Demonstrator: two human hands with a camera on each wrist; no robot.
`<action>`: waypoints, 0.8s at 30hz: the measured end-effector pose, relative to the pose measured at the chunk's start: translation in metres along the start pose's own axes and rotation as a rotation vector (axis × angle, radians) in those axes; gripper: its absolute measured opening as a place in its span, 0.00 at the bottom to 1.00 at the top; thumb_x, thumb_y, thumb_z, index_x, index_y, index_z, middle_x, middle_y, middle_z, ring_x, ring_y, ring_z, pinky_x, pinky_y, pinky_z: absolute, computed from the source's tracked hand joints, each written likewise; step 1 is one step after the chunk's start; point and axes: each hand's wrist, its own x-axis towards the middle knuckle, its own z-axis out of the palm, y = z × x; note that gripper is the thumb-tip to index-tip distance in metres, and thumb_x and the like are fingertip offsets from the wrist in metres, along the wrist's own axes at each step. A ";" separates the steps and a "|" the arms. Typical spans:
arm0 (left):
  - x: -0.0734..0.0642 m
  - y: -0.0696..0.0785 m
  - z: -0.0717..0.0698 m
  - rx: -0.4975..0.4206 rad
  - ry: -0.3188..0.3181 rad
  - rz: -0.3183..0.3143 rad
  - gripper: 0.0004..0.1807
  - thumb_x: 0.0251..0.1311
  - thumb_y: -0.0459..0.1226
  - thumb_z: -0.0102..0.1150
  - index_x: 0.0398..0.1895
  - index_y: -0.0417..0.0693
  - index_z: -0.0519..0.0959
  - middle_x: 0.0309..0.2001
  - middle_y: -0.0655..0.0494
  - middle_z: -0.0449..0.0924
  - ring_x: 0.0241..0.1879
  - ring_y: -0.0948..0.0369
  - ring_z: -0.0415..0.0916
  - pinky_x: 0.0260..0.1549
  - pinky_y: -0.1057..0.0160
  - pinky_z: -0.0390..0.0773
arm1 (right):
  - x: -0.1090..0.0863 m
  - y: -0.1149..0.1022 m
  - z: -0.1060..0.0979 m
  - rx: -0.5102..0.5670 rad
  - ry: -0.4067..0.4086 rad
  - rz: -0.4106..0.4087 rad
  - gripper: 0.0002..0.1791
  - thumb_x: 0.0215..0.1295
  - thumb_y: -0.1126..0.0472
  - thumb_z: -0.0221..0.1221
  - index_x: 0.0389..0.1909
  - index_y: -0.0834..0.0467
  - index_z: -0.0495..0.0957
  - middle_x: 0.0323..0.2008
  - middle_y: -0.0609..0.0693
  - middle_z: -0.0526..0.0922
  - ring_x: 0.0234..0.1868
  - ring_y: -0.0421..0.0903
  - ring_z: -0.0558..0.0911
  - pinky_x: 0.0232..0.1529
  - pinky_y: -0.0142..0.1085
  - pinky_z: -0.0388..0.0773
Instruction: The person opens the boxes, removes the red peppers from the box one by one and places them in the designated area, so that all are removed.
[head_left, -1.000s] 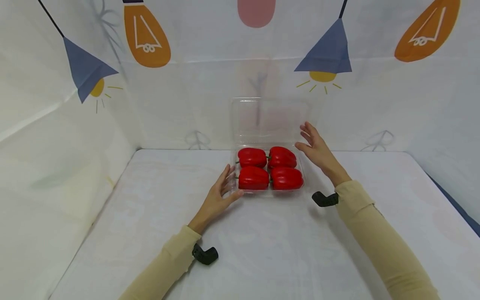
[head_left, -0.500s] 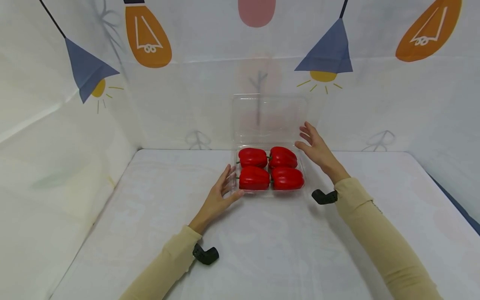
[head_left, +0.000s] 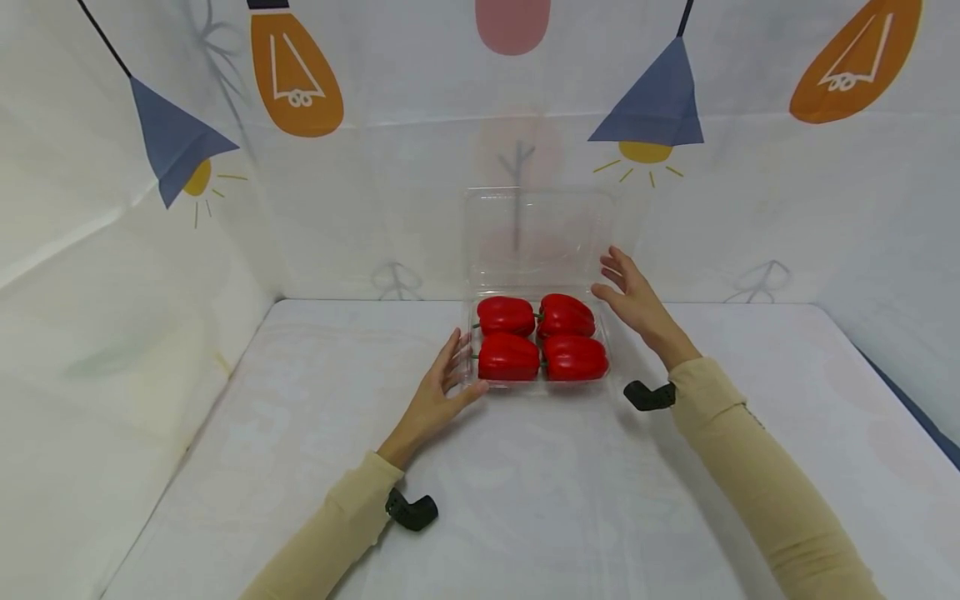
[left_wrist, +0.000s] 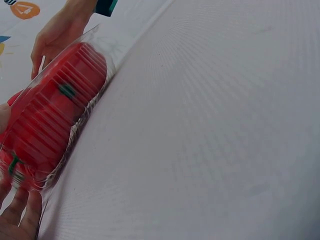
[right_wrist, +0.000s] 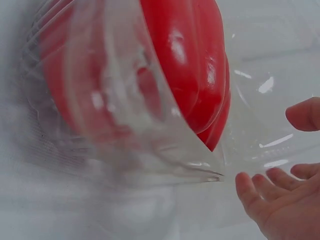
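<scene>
Several red bell peppers (head_left: pixel 508 357) lie on their sides in a clear plastic clamshell container (head_left: pixel 538 383). Its transparent lid (head_left: pixel 540 237) stands raised at the back, against the patterned backdrop. My left hand (head_left: pixel 431 402) is at the container's left front corner, fingers along the left side and thumb at the front edge. In the left wrist view the fingertips (left_wrist: pixel 32 205) appear to touch the ribbed wall. Beside the right rear of the container is my right hand (head_left: pixel 637 308), fingers loosely extended. The right wrist view shows these fingers (right_wrist: pixel 280 192) holding nothing, close to the plastic.
A white-covered table (head_left: pixel 525 492) lies under the container. Behind it hangs a white cloth backdrop (head_left: pixel 337 217) printed with lamps and bulbs. Each wrist bears a black bracket, the left bracket (head_left: pixel 412 510) and the right bracket (head_left: pixel 648 396).
The raised lid has tipped slightly farther back and up since a second ago, then stayed still. Both hands and the peppers keep almost the same places.
</scene>
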 end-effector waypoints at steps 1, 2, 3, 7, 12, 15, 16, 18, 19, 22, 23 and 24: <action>0.000 0.000 0.000 -0.002 -0.001 0.001 0.49 0.58 0.35 0.62 0.75 0.53 0.41 0.74 0.49 0.49 0.72 0.51 0.53 0.65 0.50 0.64 | 0.000 0.000 0.000 0.002 0.001 -0.001 0.43 0.69 0.60 0.50 0.75 0.52 0.32 0.75 0.57 0.46 0.75 0.56 0.49 0.69 0.58 0.55; 0.000 0.000 0.000 -0.003 -0.001 0.002 0.49 0.58 0.35 0.62 0.75 0.53 0.41 0.74 0.49 0.50 0.72 0.51 0.53 0.65 0.50 0.64 | -0.001 0.001 0.000 0.001 0.003 0.001 0.43 0.69 0.60 0.50 0.75 0.52 0.33 0.75 0.57 0.46 0.75 0.56 0.49 0.69 0.58 0.54; 0.000 0.000 0.000 -0.004 0.000 0.003 0.49 0.58 0.36 0.62 0.75 0.54 0.41 0.74 0.49 0.50 0.72 0.51 0.53 0.65 0.50 0.64 | -0.001 0.001 0.000 0.000 0.005 0.002 0.42 0.69 0.59 0.50 0.75 0.52 0.33 0.75 0.57 0.46 0.75 0.56 0.50 0.69 0.58 0.54; 0.001 0.000 0.000 0.003 0.001 -0.001 0.48 0.58 0.36 0.62 0.75 0.56 0.42 0.74 0.50 0.50 0.72 0.52 0.54 0.65 0.51 0.64 | -0.005 0.002 0.000 -0.009 0.012 0.016 0.41 0.70 0.59 0.50 0.75 0.51 0.36 0.75 0.55 0.48 0.75 0.54 0.51 0.70 0.56 0.54; 0.000 -0.001 0.000 0.018 0.003 -0.002 0.47 0.58 0.37 0.62 0.75 0.57 0.44 0.74 0.51 0.51 0.72 0.52 0.54 0.64 0.51 0.65 | -0.011 0.005 0.000 -0.009 0.011 0.003 0.41 0.70 0.58 0.50 0.75 0.52 0.37 0.75 0.55 0.48 0.75 0.55 0.51 0.69 0.58 0.55; -0.001 -0.001 0.000 0.020 0.006 0.008 0.47 0.58 0.37 0.62 0.75 0.56 0.44 0.74 0.50 0.51 0.72 0.51 0.54 0.64 0.50 0.65 | -0.014 0.006 0.001 0.004 0.007 -0.009 0.40 0.70 0.58 0.50 0.75 0.52 0.37 0.75 0.55 0.48 0.75 0.55 0.50 0.68 0.59 0.54; -0.001 -0.001 0.000 0.021 0.006 0.010 0.47 0.58 0.37 0.62 0.75 0.56 0.44 0.74 0.50 0.51 0.72 0.51 0.54 0.64 0.50 0.65 | -0.015 0.007 0.001 0.008 0.007 -0.010 0.40 0.70 0.58 0.50 0.75 0.52 0.38 0.75 0.55 0.48 0.75 0.55 0.51 0.68 0.59 0.55; -0.001 -0.001 0.000 0.018 0.007 0.011 0.47 0.58 0.37 0.62 0.75 0.56 0.44 0.74 0.50 0.51 0.72 0.52 0.54 0.64 0.51 0.65 | -0.018 0.008 0.002 0.009 0.009 -0.013 0.40 0.70 0.58 0.50 0.75 0.52 0.39 0.75 0.55 0.48 0.74 0.56 0.51 0.68 0.59 0.55; -0.001 -0.002 0.000 0.015 0.007 0.012 0.47 0.58 0.36 0.62 0.75 0.56 0.44 0.74 0.50 0.51 0.72 0.51 0.54 0.64 0.51 0.65 | -0.019 0.009 0.003 0.008 0.011 -0.012 0.39 0.70 0.57 0.50 0.75 0.52 0.40 0.74 0.55 0.49 0.74 0.56 0.52 0.68 0.59 0.56; -0.001 -0.001 0.000 0.011 0.006 0.014 0.47 0.58 0.36 0.62 0.75 0.55 0.45 0.74 0.50 0.51 0.72 0.51 0.54 0.64 0.51 0.65 | -0.023 0.011 0.005 0.004 0.015 -0.014 0.37 0.70 0.57 0.50 0.74 0.52 0.44 0.74 0.56 0.51 0.73 0.56 0.54 0.67 0.58 0.58; -0.001 -0.001 0.000 0.010 0.006 0.015 0.47 0.58 0.36 0.62 0.75 0.54 0.45 0.74 0.50 0.51 0.72 0.51 0.54 0.64 0.50 0.65 | -0.024 0.011 0.005 0.001 0.015 -0.020 0.36 0.70 0.57 0.50 0.74 0.53 0.45 0.73 0.56 0.52 0.73 0.56 0.54 0.67 0.58 0.59; -0.001 -0.001 0.000 0.011 0.006 0.015 0.47 0.58 0.36 0.62 0.75 0.54 0.45 0.74 0.50 0.51 0.72 0.51 0.54 0.64 0.50 0.65 | -0.026 0.011 0.006 -0.004 0.015 -0.025 0.36 0.70 0.57 0.50 0.74 0.53 0.46 0.73 0.57 0.53 0.73 0.56 0.55 0.67 0.58 0.59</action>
